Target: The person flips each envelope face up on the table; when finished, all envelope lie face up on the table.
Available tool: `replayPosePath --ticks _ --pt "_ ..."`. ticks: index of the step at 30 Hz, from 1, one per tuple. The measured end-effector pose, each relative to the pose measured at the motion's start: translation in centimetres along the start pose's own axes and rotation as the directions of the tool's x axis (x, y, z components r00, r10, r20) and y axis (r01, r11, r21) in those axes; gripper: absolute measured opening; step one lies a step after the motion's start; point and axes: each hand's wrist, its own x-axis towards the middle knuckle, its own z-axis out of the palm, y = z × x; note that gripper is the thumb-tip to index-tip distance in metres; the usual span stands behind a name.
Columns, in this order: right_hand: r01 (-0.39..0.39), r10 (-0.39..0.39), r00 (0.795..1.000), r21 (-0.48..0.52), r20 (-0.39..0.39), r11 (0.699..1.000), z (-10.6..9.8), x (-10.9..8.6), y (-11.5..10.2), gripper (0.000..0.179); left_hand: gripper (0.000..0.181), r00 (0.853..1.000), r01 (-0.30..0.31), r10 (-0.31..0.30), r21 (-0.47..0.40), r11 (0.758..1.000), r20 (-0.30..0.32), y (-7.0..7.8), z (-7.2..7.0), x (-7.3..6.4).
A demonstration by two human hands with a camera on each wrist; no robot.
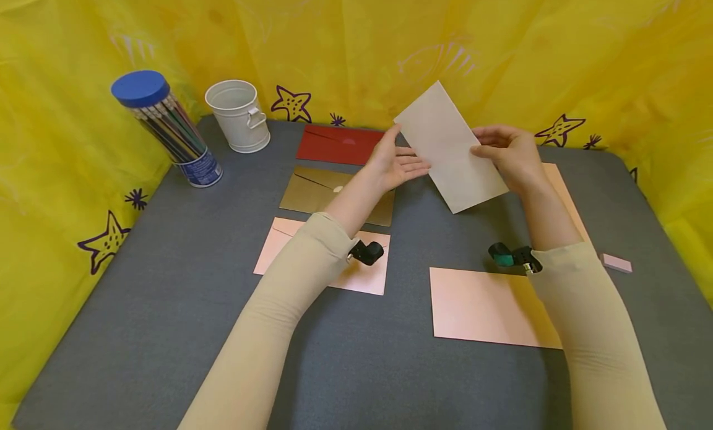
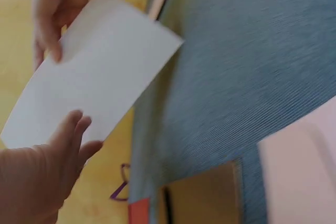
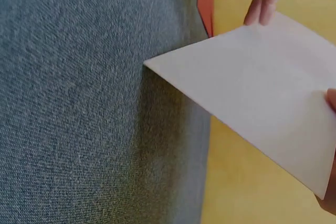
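Note:
My right hand [image 1: 515, 158] pinches a plain white envelope-sized paper [image 1: 451, 148] at its right edge, with the thumb on the near face. The paper is tilted in the air above the back of the table. At its left edge is my left hand [image 1: 392, 161], palm turned up and fingers straight. In the left wrist view, the left fingertips overlap the lower part of the white paper [image 2: 100, 72]. The right wrist view shows the paper's blank face [image 3: 247, 87]; whether it has a flap on the other side is hidden.
Left of centre lie red [image 1: 334, 146], gold [image 1: 303, 192] and pink [image 1: 362, 275] envelopes in a column. A pink paper rectangle [image 1: 479, 306] lies front right, a peach one [image 1: 562, 185] behind the right arm. Around them are an eraser-like block [image 1: 616, 263], white metal bucket [image 1: 236, 117] and pencil tub [image 1: 200, 169].

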Motion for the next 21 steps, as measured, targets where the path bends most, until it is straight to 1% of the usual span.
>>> replayPosePath --ticks 2,5,7,9,12,17,19,21 --pt "0.039 -0.038 0.999 -0.006 0.029 0.999 0.2 -0.2 -0.1 0.025 0.085 0.999 0.051 -0.052 -0.027 0.998 -0.016 1.2 -0.4 -0.3" --pt "0.082 -0.080 0.994 -0.019 0.075 0.996 0.3 -0.4 -0.4 0.023 0.094 0.991 0.123 -0.125 -0.047 0.991 -0.043 2.6 -0.9 -0.4" --pt "0.099 -0.095 0.989 -0.024 0.116 0.995 0.4 -0.5 -0.5 0.023 0.095 0.985 0.158 -0.160 -0.030 0.987 -0.059 3.2 -1.4 -0.5" --pt "0.114 -0.109 0.981 -0.027 0.159 0.993 0.5 -0.5 -0.7 0.022 0.091 0.982 0.177 -0.176 0.007 0.984 -0.071 3.5 -1.8 -0.5" --pt "0.143 -0.133 0.965 -0.027 0.224 0.989 0.5 -0.5 -0.8 0.022 0.078 0.981 0.184 -0.179 0.056 0.981 -0.076 3.6 -2.5 -0.6" --pt "0.178 -0.164 0.936 -0.018 0.312 0.984 0.0 -0.4 -0.7 0.023 0.055 0.988 0.147 -0.143 0.090 0.985 -0.048 3.8 -3.2 -1.0" --pt "0.182 -0.163 0.927 -0.023 0.338 0.983 -0.3 -0.4 -0.6 0.023 0.046 0.991 0.131 -0.127 0.097 0.987 -0.042 3.8 -3.3 -1.2" --pt "0.171 -0.146 0.924 -0.040 0.354 0.985 -0.6 -0.5 -0.5 0.024 0.038 0.993 0.115 -0.111 0.093 0.989 -0.043 3.7 -3.3 -1.3"
